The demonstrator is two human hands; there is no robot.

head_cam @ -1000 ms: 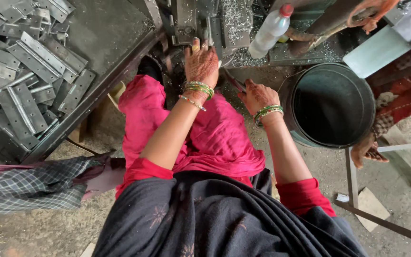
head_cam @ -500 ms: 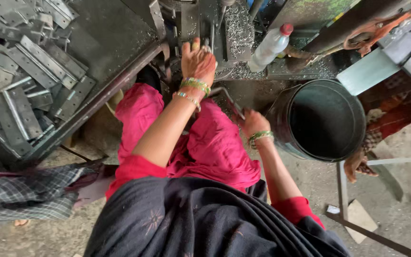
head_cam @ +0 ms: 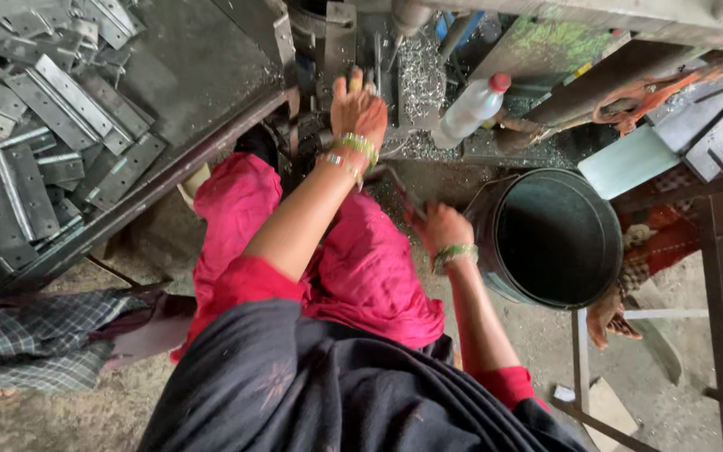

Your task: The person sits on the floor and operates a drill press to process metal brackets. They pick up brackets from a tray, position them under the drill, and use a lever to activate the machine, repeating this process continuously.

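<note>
While the left hand [head_cam: 358,107] is reaching forward into the machine [head_cam: 353,50] at the head of the bench, its fingers are lying spread and flat against the metal there, and I cannot tell whether anything is pinched beneath them. Bangles are sitting at that wrist, close to the working parts. The right hand [head_cam: 438,228] is hanging lower, just beside the rim of the black bucket [head_cam: 495,276], with its fingers curled loosely; a thin dark rod [head_cam: 399,191] is running up from it, but whether the hand is actually gripping that rod is not clear from this angle. Metal swarf [head_cam: 418,79] is lying heaped around the machine bed, and a white plastic bottle with a red cap [head_cam: 472,107] is leaning against the frame just to the right of it. To the person's left, a tray [head_cam: 211,75] is holding a pile of flat grey hinge plates [head_cam: 43,125], well apart from both hands. In my judgement, the work at the machine is calling for the left fingertips to be kept on the fixed surface and clear of any moving tool, with the bangles pushed back from the wrist, and for the seating of any piece to be confirmed by touch before the right hand is acting on anything. Pink trousers [head_cam: 361,268] are covering the knees below the bench.
</note>
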